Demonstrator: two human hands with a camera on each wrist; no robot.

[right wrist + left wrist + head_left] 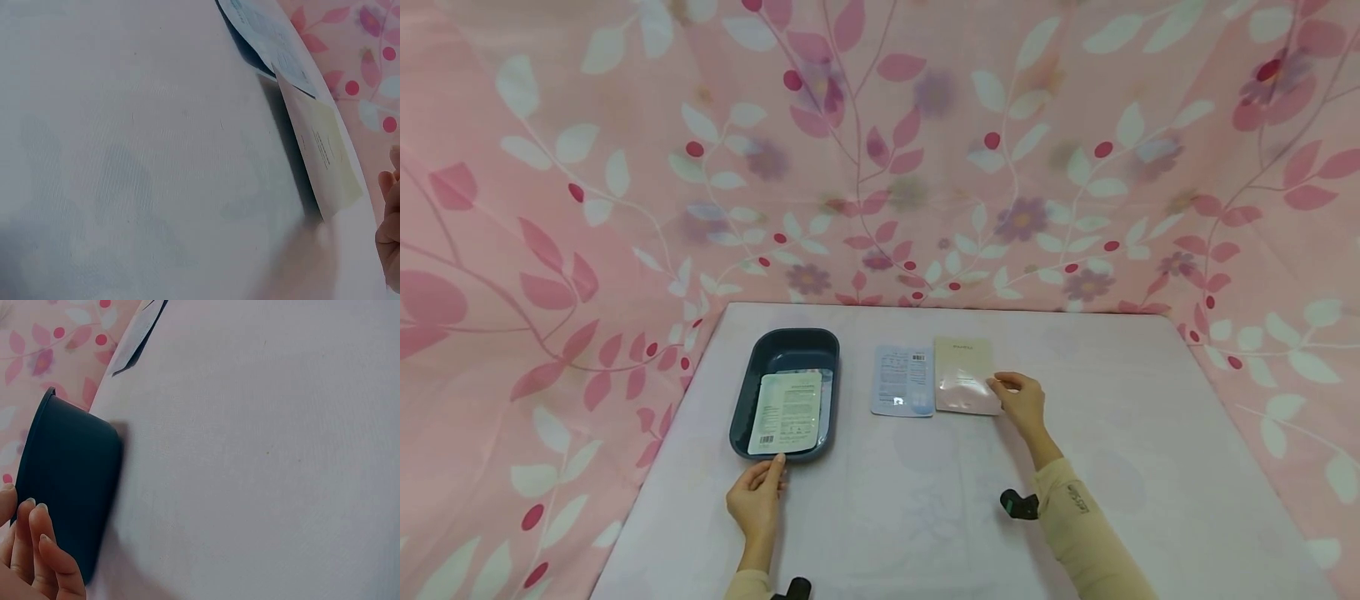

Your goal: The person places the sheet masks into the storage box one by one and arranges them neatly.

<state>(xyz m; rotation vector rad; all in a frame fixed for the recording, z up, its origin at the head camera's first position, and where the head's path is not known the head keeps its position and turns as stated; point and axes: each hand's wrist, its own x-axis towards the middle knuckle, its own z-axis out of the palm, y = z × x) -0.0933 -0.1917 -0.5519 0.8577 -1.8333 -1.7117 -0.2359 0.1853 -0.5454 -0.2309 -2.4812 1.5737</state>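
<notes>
Near right hand [1024, 407]: glossy beige-and-pink packet [964, 373].

Pink cloth [940, 158] printed with leafy sprigs [907, 128] and purple flowers [1022, 218] rises behind and beside the white-covered tabletop [910, 517].

Pale yellow sleeves [1093, 533] end behind the left hand [756, 502] and right hand [1024, 403]; dark lettering [1078, 498] marks the right sleeve. Black cameras [1021, 505] jut beside both, the right green-patched.

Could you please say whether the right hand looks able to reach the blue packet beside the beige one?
Probably yes: the beige packet lies between the right hand and the blue packet, but nothing blocks its near side.
</notes>
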